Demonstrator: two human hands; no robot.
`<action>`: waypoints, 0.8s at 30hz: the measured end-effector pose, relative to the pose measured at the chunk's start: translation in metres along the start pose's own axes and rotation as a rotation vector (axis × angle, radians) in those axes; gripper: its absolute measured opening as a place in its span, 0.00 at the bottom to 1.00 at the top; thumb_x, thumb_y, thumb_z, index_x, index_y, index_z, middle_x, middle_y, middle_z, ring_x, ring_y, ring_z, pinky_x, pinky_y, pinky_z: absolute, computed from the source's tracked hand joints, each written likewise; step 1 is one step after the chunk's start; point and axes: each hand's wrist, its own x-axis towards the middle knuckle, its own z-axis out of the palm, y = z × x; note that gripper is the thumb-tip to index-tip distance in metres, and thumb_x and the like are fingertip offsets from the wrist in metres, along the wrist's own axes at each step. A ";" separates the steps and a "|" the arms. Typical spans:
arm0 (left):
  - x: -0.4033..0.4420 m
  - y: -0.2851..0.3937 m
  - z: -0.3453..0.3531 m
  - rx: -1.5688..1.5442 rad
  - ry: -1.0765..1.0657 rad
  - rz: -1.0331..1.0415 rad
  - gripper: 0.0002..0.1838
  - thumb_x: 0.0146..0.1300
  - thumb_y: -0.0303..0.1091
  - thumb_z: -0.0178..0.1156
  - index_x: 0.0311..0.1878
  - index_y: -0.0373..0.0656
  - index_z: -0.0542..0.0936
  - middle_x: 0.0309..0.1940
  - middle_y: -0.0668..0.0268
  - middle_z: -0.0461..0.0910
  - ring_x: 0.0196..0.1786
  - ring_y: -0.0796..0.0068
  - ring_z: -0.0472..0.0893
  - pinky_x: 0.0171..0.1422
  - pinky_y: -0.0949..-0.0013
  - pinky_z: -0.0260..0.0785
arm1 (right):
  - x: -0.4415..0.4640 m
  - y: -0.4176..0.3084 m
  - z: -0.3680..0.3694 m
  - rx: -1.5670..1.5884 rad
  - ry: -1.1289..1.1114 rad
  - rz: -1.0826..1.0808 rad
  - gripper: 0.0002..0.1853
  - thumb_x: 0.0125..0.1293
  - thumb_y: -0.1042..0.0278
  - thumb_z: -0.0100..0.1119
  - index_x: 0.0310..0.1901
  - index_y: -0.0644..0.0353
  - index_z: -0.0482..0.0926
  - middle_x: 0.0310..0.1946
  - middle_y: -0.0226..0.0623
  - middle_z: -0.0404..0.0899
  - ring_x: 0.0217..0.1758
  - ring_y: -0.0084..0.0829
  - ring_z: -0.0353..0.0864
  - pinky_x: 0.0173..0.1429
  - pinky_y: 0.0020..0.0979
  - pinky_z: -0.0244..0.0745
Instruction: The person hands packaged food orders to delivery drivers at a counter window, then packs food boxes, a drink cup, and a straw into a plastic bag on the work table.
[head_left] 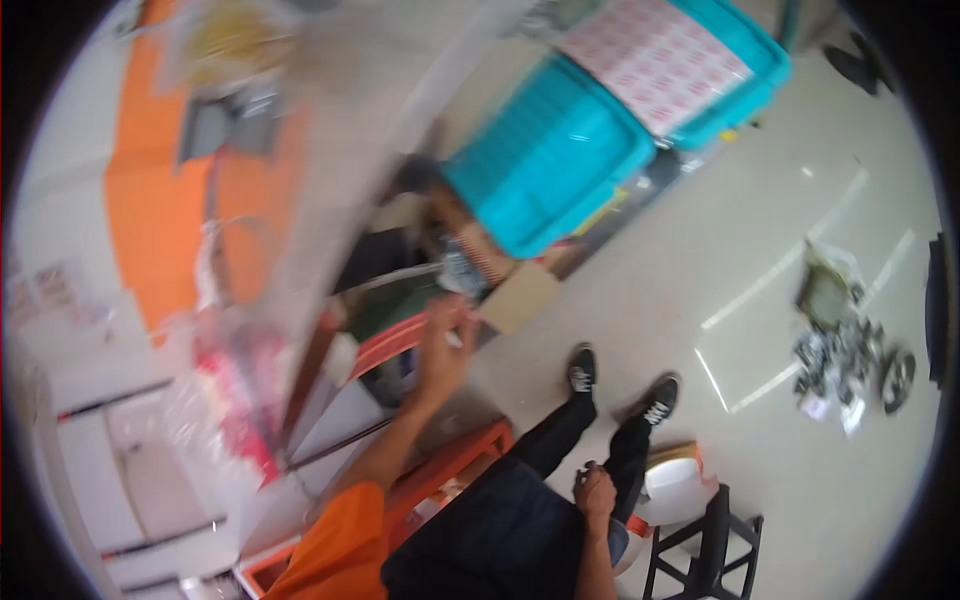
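My left hand [445, 350] reaches out at the middle, beside a red-edged bin [390, 343] under the table's edge. Its fingers are bent together, and a small pale bit shows by them; blur hides what it is. Lower right, my right hand [595, 490] hangs beside my dark-clad leg with the fingers curled. Something small and dark shows at its fingertips, too small to name.
Teal lidded boxes [560, 150] stand behind the bin, near a piece of cardboard [520, 297]. A blurred table [330, 170] carries plastic bags [235, 385]. Metal parts [840, 360] lie on the floor at right. A black stool frame [710, 550] stands at lower right.
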 end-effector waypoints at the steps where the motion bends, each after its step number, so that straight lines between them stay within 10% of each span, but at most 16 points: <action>1: -0.025 -0.008 -0.009 0.096 -0.071 0.041 0.19 0.66 0.28 0.63 0.58 0.39 0.73 0.53 0.51 0.76 0.53 0.52 0.80 0.61 0.57 0.72 | 0.000 -0.006 -0.003 -0.026 -0.008 -0.030 0.13 0.64 0.64 0.61 0.46 0.61 0.80 0.40 0.46 0.85 0.45 0.49 0.85 0.49 0.47 0.80; 6: -0.183 0.083 -0.092 0.005 -0.266 -0.389 0.20 0.66 0.36 0.63 0.58 0.39 0.74 0.55 0.50 0.76 0.56 0.47 0.78 0.62 0.52 0.71 | -0.028 -0.031 -0.066 0.194 0.084 -0.157 0.11 0.66 0.67 0.59 0.44 0.65 0.82 0.36 0.53 0.85 0.41 0.50 0.86 0.45 0.44 0.80; 11: -0.235 0.127 -0.226 0.234 0.196 -0.189 0.20 0.64 0.32 0.64 0.57 0.36 0.74 0.52 0.49 0.75 0.53 0.47 0.76 0.59 0.52 0.69 | -0.050 0.103 -0.091 0.266 0.131 -0.224 0.10 0.64 0.68 0.62 0.42 0.67 0.82 0.34 0.50 0.85 0.35 0.40 0.86 0.42 0.39 0.80; 14: -0.233 0.112 -0.281 0.245 0.695 -0.455 0.27 0.62 0.33 0.67 0.60 0.31 0.69 0.59 0.43 0.66 0.60 0.48 0.68 0.62 0.53 0.64 | -0.107 0.089 -0.182 0.219 -0.033 0.085 0.08 0.58 0.78 0.60 0.39 0.65 0.84 0.34 0.48 0.86 0.36 0.37 0.87 0.43 0.36 0.82; 16: -0.219 0.092 -0.307 0.176 0.870 -0.591 0.35 0.60 0.36 0.70 0.64 0.31 0.66 0.64 0.41 0.59 0.66 0.45 0.62 0.67 0.52 0.61 | -0.116 0.079 -0.226 0.074 0.016 -0.185 0.06 0.60 0.76 0.61 0.38 0.67 0.84 0.31 0.43 0.85 0.35 0.33 0.86 0.44 0.34 0.81; 20: -0.200 0.066 -0.344 0.174 0.793 -0.597 0.45 0.56 0.41 0.75 0.71 0.34 0.62 0.71 0.40 0.52 0.72 0.40 0.57 0.73 0.49 0.57 | -0.199 -0.266 -0.303 -0.019 -0.020 -0.509 0.10 0.74 0.68 0.56 0.43 0.68 0.81 0.35 0.41 0.86 0.42 0.29 0.85 0.49 0.31 0.78; 24: -0.207 0.039 -0.343 -0.008 0.638 -0.545 0.47 0.54 0.43 0.76 0.72 0.37 0.63 0.74 0.39 0.47 0.75 0.36 0.55 0.75 0.47 0.57 | -0.248 -0.526 -0.250 0.149 -0.219 -1.190 0.12 0.71 0.86 0.46 0.50 0.69 0.79 0.48 0.44 0.83 0.56 0.33 0.82 0.60 0.31 0.77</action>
